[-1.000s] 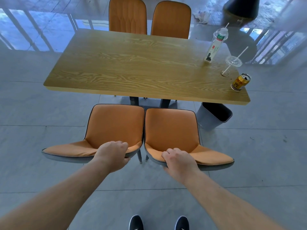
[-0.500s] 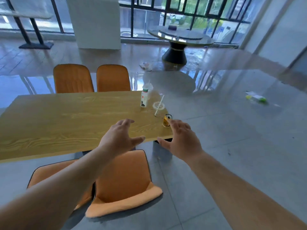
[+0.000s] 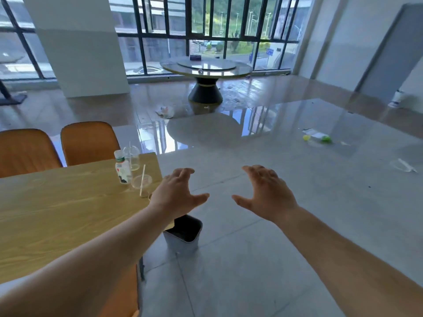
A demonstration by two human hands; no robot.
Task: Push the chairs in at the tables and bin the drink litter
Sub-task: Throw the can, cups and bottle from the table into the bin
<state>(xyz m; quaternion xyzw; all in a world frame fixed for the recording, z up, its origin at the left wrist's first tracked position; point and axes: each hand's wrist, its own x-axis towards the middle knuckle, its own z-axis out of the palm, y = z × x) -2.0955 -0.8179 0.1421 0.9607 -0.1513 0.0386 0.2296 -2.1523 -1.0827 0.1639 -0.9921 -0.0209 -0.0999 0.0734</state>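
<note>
The wooden table (image 3: 57,213) fills the lower left. Near its right end stand a small white bottle (image 3: 122,167), a clear domed cup (image 3: 132,157) behind it, and a clear cup with a straw (image 3: 142,183) in front. My left hand (image 3: 177,195) hovers open over the table's right corner, hiding the can. My right hand (image 3: 266,195) is open over the bare floor, holding nothing. A grey bin (image 3: 184,234) stands on the floor under the table's corner, below my left hand. Two orange chairs (image 3: 88,143) are tucked in on the far side. A near chair's orange edge (image 3: 124,298) shows under my left forearm.
A round marble table (image 3: 206,67) on a black pedestal stands by the windows. Litter lies on the floor: crumpled wrappers (image 3: 164,110), a green and yellow piece (image 3: 320,138), and a clear lid (image 3: 404,165) at the right. A white pillar (image 3: 77,46) rises at the back left.
Both hands let go of the near chair backs and rose, open. The view lifted and swung right, so the table now sits at the left and the room beyond shows.
</note>
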